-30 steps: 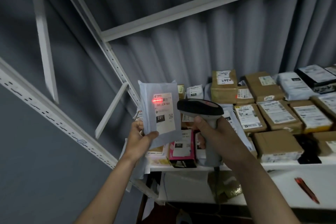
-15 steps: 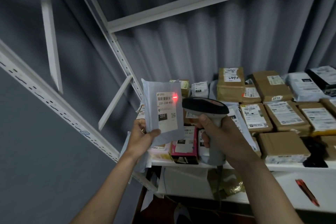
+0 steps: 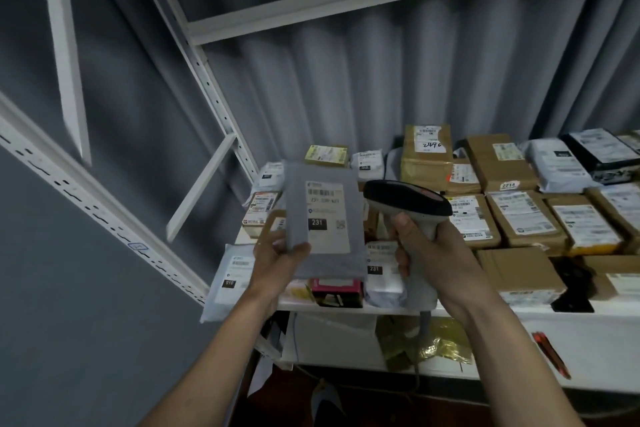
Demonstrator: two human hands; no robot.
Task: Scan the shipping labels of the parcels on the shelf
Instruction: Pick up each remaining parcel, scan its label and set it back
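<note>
My left hand [image 3: 278,258] grips a flat grey mailer parcel [image 3: 325,263] by its lower left edge, holding it tilted back above the shelf's left end. Its white shipping label [image 3: 327,215] faces me and carries a black tag reading 231. My right hand [image 3: 433,253] holds a handheld barcode scanner [image 3: 407,199] by its grip, with its dark head just right of the parcel. No red light shows on the label. Many labelled parcels lie on the white shelf [image 3: 485,313].
Brown cardboard boxes [image 3: 526,218] fill the shelf's right side; white and grey bags [image 3: 231,274] lie at its left. A white shelf post [image 3: 207,80] rises at the left. A lower shelf holds a yellow bag [image 3: 433,343] and a red pen [image 3: 550,354].
The parcel has dropped lower and tilted back toward the shelf. The red scan light that crossed the label is gone. The scanner stays beside the parcel.
</note>
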